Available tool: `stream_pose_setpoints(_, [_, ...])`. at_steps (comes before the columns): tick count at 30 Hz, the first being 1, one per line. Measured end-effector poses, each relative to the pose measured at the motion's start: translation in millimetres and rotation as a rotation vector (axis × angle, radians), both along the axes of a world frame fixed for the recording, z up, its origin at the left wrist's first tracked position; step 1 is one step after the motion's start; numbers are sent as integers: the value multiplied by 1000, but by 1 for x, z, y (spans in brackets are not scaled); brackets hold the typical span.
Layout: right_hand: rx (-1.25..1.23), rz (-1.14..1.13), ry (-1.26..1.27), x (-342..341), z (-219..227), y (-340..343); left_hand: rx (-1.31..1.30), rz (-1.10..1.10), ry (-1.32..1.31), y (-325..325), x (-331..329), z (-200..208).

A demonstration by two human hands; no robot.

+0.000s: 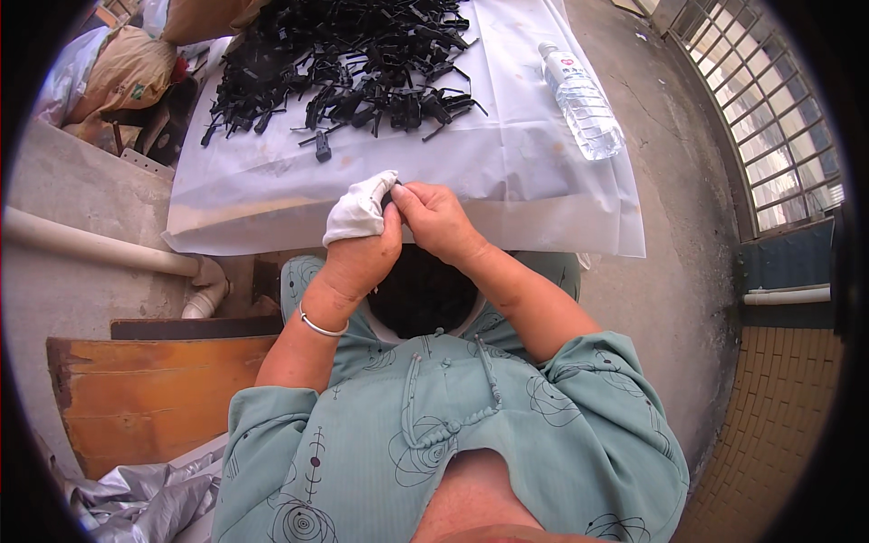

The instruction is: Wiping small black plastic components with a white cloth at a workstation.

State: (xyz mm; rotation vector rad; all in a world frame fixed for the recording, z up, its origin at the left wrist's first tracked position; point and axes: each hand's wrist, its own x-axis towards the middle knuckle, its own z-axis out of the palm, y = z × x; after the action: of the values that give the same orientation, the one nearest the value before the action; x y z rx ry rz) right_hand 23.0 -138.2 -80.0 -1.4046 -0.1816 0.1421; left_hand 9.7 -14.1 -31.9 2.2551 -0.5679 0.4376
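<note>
Mid-frame, the cloth-wrapped left hand point(362, 220) and bare right hand point(441, 220) pinch a small dark piece point(391, 194) below spiky black parts point(353, 74).

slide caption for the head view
Left hand partly in white cloth, right hand bare, holding a small black piece near a pile of black parts.

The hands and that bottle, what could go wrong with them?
The small black piece between the left hand and right hand might slip. The right hand looks bare, so it could get scratched. The bottle is near the table's right edge, so a bump could knock it off.
</note>
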Motion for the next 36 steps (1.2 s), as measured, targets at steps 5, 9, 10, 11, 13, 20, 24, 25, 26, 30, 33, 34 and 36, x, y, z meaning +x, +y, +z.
stream_pose_setpoints(5, [34,46,9,-5,17,-6,-29,-19,30,6,4,-3])
stream_pose_setpoints(9, [-309,-69,-283,-8,37,-30,-379,-185,240,13,12,3])
stream_pose_setpoints(10, [-480,-2,-309,-8,39,-32,-543,-179,487,17,9,6])
stream_pose_setpoints(11, [-651,63,-334,-8,39,-34,-704,-174,736,17,7,12])
stream_pose_setpoints(13, [-591,4,-407,-8,37,-38,-780,-210,734,14,7,12])
stream_pose_setpoints(20, [-125,-86,-414,-3,40,-28,-653,-251,777,11,-3,23])
stream_pose_setpoints(24, [-109,-100,-265,-6,39,-20,-667,-365,828,11,-3,23])
stream_pose_setpoints(25, [-139,-44,-242,-8,41,-22,-667,-363,827,12,-3,22])
stream_pose_setpoints(26, [-169,11,-220,-9,42,-24,-693,-338,833,13,-3,20])
stream_pose_setpoints(30, [-341,24,-340,-10,39,-28,-463,-279,461,10,3,7])
stream_pose_setpoints(33, [-358,90,-325,-8,43,-26,-301,-214,356,6,-1,9])
stream_pose_setpoints(34, [-380,110,-288,-7,43,-26,-301,-216,356,3,-1,8])
stream_pose_setpoints(36, [-402,130,-252,-7,43,-24,-152,-130,257,1,-1,6])
